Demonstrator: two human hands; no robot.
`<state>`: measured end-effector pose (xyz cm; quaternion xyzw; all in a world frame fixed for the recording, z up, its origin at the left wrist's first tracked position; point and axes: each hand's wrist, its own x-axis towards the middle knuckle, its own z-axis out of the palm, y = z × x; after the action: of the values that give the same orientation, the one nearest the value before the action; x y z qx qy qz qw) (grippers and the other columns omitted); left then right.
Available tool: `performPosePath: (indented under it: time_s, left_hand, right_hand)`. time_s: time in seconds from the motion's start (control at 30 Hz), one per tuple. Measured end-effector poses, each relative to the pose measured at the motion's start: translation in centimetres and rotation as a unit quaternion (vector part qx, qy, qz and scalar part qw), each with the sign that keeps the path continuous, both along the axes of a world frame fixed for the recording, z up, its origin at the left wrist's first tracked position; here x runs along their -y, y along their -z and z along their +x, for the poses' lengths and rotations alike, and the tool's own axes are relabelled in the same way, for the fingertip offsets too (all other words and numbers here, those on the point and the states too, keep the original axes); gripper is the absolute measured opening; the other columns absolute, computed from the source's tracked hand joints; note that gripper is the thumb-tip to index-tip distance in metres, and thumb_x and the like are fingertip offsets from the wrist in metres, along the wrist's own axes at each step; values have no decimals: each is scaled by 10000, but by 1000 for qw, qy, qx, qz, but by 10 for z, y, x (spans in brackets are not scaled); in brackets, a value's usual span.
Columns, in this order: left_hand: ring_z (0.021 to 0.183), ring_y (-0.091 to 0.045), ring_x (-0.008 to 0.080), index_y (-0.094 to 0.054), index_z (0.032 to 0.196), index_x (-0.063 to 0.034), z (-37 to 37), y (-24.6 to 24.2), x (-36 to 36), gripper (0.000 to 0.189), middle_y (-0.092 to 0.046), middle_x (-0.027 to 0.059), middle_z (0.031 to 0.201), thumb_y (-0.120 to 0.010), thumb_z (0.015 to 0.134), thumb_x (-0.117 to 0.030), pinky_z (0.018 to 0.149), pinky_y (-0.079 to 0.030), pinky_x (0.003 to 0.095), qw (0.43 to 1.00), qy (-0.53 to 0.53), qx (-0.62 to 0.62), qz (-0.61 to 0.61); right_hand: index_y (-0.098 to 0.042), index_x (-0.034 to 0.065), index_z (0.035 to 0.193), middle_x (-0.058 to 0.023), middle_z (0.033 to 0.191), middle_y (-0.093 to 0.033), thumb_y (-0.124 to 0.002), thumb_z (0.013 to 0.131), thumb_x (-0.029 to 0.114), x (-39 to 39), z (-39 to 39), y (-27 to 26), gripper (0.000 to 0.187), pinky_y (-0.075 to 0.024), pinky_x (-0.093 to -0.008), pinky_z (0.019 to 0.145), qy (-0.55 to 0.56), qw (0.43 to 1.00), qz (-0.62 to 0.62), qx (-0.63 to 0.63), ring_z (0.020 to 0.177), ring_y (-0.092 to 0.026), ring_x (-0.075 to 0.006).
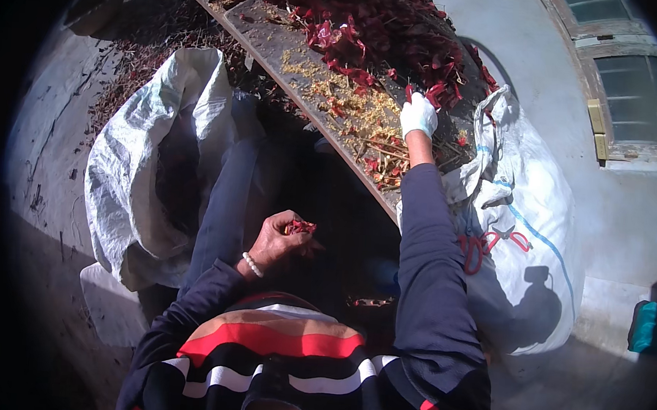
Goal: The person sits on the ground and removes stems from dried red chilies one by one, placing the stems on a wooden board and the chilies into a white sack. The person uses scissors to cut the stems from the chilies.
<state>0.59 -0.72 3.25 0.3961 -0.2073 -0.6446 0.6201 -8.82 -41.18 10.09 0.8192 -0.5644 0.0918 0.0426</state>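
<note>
Dried red chili peppers [386,32] lie heaped on a dark board table [270,58], with yellow seeds [369,111] and stem scraps [385,163] strewn along its near part. My right hand [419,115], in a white glove, reaches over the table to the heap's near edge, with a red piece of chili at its fingertips. My left hand [281,239], bare with a beaded bracelet, is in front of my body off the table, closed around crumpled red chili pieces [300,227].
An open white woven sack [119,173] stands at the left, dark inside. Another full white sack [539,220] leans at the table's right end, with red-handled scissors [509,240] on it. Chili scraps [126,71] litter the floor at upper left, near a dark basin [96,3].
</note>
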Motion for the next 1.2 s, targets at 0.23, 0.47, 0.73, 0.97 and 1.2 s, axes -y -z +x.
performPosePath:
  time_s: [0.23,0.47,0.73,0.97,1.2]
  left_hand:
    - [676,-652,123,-632,936,-10,2,16,1,149,-666,42,764,-747,915,-102,647,-544,275,999,-39,-9,-3]
    - [757,-652,92,-656,996,-19,2,20,2,268,-685,26,842,-797,915,-232,709,-538,260,998,-55,6,-10]
    - [815,-680,133,-631,1074,-24,1,40,-9,373,-686,53,928,-798,912,-315,740,-584,290,997,-43,-14,-66]
    - [780,-670,120,-655,982,-39,8,25,-11,264,-688,39,915,-814,899,-233,722,-574,274,999,-14,-27,-34]
    - [760,-683,128,-653,945,-36,9,17,-14,172,-689,31,849,-799,890,-107,690,-589,275,999,18,-4,-30]
  right_hand:
    - [-686,56,1123,-146,924,-725,-680,874,103,-105,-1,-37,254,-555,-433,749,-149,949,88,264,867,-714,-344]
    - [-676,88,1222,-116,987,-706,-688,901,86,-273,-47,2,321,-575,-392,744,-299,915,154,223,873,-705,-309]
    - [-685,130,1219,-75,878,-620,-635,911,73,-327,-59,14,317,-555,-398,661,-332,908,138,216,795,-663,-294]
    - [-686,122,1144,-92,927,-622,-651,916,85,-330,-75,24,233,-554,-413,660,-367,892,193,179,798,-663,-317]
    - [-725,54,1002,-100,895,-691,-732,916,119,-309,-71,9,108,-551,-349,671,-332,855,276,289,773,-702,-276]
